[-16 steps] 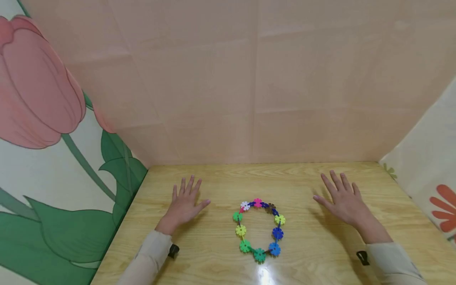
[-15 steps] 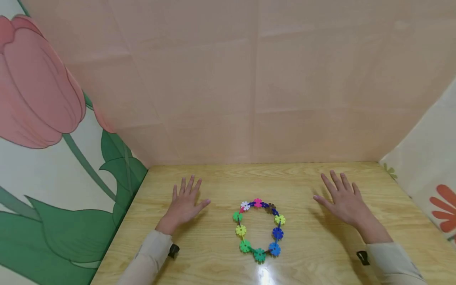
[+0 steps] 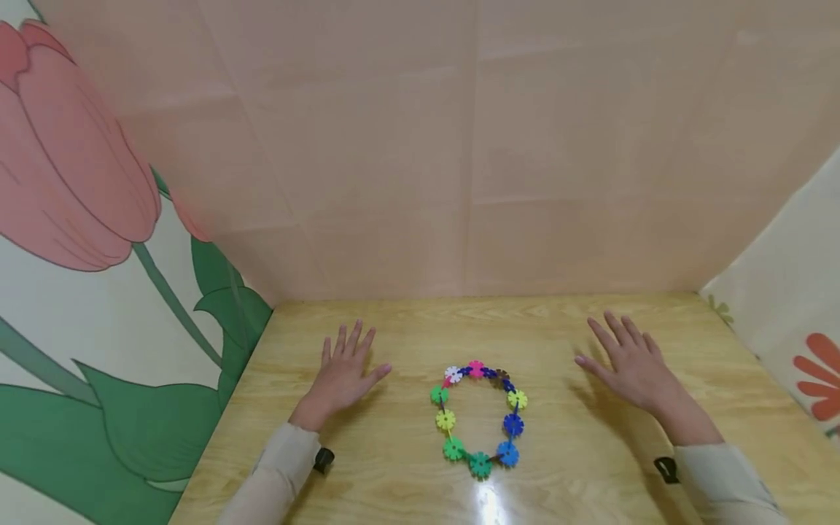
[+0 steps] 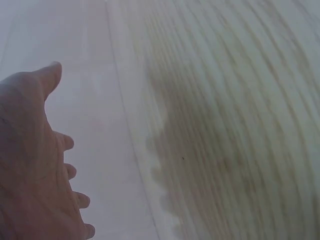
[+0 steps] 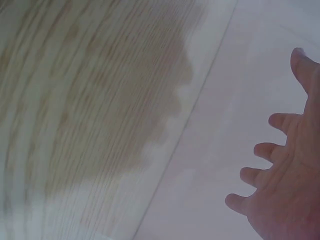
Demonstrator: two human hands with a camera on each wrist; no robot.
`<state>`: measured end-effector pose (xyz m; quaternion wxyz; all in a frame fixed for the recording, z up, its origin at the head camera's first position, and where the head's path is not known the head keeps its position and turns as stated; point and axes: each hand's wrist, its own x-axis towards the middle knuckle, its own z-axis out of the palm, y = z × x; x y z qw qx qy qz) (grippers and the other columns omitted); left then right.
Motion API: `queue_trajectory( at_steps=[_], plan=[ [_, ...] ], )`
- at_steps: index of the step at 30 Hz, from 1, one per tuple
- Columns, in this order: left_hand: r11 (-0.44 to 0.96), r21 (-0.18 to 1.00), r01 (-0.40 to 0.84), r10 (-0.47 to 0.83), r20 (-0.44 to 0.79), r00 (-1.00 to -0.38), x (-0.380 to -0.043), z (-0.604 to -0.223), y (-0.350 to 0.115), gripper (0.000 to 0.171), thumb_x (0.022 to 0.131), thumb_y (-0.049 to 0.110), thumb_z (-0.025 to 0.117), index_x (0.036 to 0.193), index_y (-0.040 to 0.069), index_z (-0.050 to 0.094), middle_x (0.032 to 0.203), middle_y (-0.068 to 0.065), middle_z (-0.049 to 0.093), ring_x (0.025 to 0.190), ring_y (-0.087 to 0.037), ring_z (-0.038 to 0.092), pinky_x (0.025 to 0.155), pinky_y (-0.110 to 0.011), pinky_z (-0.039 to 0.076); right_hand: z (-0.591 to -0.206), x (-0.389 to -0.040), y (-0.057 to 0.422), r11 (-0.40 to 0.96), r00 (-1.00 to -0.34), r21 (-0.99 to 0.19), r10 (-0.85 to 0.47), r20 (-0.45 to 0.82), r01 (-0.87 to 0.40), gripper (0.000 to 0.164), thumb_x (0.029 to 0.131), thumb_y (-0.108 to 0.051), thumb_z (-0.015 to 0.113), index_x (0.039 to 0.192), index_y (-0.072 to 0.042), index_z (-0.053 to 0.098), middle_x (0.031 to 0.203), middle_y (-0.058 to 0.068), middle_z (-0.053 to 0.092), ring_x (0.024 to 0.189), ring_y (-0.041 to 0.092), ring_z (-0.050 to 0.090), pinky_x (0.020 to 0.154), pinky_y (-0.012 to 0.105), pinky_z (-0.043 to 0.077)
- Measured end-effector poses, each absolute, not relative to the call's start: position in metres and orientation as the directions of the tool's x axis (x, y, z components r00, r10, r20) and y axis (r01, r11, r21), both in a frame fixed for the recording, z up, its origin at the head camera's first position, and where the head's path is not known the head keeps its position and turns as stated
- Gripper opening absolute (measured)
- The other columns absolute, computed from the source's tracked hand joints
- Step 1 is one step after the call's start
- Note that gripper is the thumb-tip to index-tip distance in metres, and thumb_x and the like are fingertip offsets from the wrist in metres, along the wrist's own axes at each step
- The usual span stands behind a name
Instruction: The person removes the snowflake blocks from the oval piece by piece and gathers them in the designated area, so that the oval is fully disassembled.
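A ring of linked plastic snowflake discs point(image 3: 481, 465) lies on the wooden table point(image 3: 564, 481), in green, yellow, blue, white, pink and brown. To its left, my left hand point(image 3: 337, 383) is held over the table with fingers spread and holds nothing. My right hand point(image 3: 633, 372) is spread the same way on the ring's other side, also holding nothing. In the left wrist view my left hand point(image 4: 35, 160) shows its thumb and fingertips above its shadow on the wood. The right wrist view shows my right hand point(image 5: 290, 165) likewise apart from the tabletop.
A plain pinkish cloth point(image 3: 394, 182) hangs behind the table's far edge. On the left stands a wall covering with a large tulip print point(image 3: 85, 160). Another printed covering with a red flower point(image 3: 823, 375) borders the right side. Light reflects off the table near the front.
The view has shifted slightly, so the ring sits a little higher in the picture. The right hand's fingers have drawn slightly closer together; both hands otherwise stay on either side of the ring.
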<state>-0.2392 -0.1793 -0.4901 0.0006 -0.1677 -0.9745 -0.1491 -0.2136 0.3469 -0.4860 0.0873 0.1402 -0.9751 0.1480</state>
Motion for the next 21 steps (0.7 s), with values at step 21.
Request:
queue_trajectory(
  at_steps=[21],
  plan=[
    [0.869, 0.326, 0.371, 0.375, 0.054, -0.926, -0.237, -0.484, -0.137, 0.082, 0.101, 0.066, 0.041, 0.163, 0.019, 0.018, 0.17, -0.009, 0.001, 0.155, -0.037, -0.004, 0.121, -0.065, 0.001, -0.483, -0.223, 0.3, 0.887, -0.93, -0.29, -0.315, 0.189, -0.36, 0.081, 0.101, -0.051, 0.056, 0.16, -0.005, 0.025, 0.16, 0.031, 0.022, 0.142, 0.058, 0.022, 0.108, 0.076, 0.021]
  ],
)
